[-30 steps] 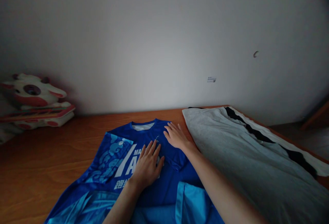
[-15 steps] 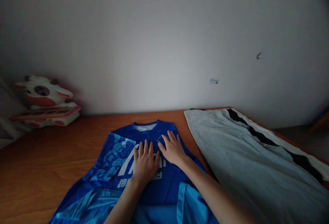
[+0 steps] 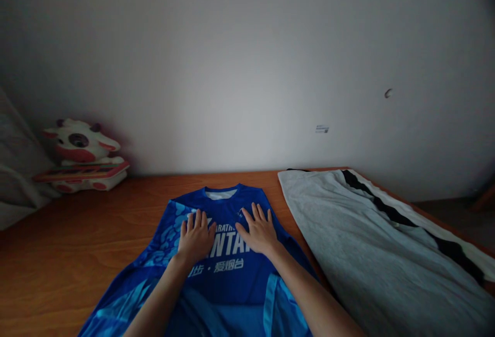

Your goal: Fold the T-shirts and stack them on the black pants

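A blue shirt [image 3: 228,283] with white lettering lies spread on the wooden surface, its collar toward the wall. My left hand [image 3: 196,239] rests flat on the left side of its chest, fingers out, covering part of the print. On the right side of the chest lies my right hand [image 3: 260,229], palm down with fingers spread. Neither hand grips the cloth. Lighter blue patterned fabric shows at the left sleeve, and a light blue folded piece lies beneath my right forearm.
To the right, a grey garment [image 3: 348,228] with black and white stripes lies beside the shirt. A cow-shaped toy keyboard [image 3: 87,159] stands at the back left on the wooden surface [image 3: 85,244]. Behind everything rises a pale wall [image 3: 232,79] with a small hook and a label.
My left hand has slid left across the chest, uncovering more lettering. My right hand stays nearly in place. The view has shifted slightly.
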Tool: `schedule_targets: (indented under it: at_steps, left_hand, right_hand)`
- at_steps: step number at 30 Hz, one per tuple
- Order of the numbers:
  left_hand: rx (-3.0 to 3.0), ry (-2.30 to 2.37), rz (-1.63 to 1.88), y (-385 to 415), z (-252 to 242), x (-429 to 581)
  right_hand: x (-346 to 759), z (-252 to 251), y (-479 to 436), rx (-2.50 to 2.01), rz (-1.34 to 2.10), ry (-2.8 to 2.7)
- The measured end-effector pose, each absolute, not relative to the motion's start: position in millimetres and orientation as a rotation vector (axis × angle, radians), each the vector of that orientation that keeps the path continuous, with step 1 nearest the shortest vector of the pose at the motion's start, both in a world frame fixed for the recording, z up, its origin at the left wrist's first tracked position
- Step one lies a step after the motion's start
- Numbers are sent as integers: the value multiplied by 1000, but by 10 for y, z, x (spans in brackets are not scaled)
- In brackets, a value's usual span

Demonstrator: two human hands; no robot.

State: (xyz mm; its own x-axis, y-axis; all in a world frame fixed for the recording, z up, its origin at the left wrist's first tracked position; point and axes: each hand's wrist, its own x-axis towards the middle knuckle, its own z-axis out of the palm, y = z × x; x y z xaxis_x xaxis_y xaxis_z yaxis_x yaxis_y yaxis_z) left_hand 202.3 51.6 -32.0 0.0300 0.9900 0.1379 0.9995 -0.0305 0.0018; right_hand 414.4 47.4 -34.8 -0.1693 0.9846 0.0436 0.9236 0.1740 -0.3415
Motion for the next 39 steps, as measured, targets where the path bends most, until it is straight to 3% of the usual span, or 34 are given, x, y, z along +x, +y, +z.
schedule_targets:
  at_steps: [13,22,28,33,39]
  left_hand:
    - [-2167,-2184,-219,685,-343,2209]
    - [-2351,-2161,-810,688,-203,2040]
    - [-2650,-1898,-885,-3,84,1182]
    - [-2248,-2081,-1073,-704,-272,446]
    - [-2031,-2224,-1050,-936,-474,380]
  right_hand:
    - [4329,-400,774,-1864,299,-2175]
    - [4335,-280,670,-1740,158,-2182]
    - [4780,58,101,-1306,354,-2390]
    - [5106,58,-569,-1441,593,-2256]
    - [5204,-104,-944,-1487,666,-2070]
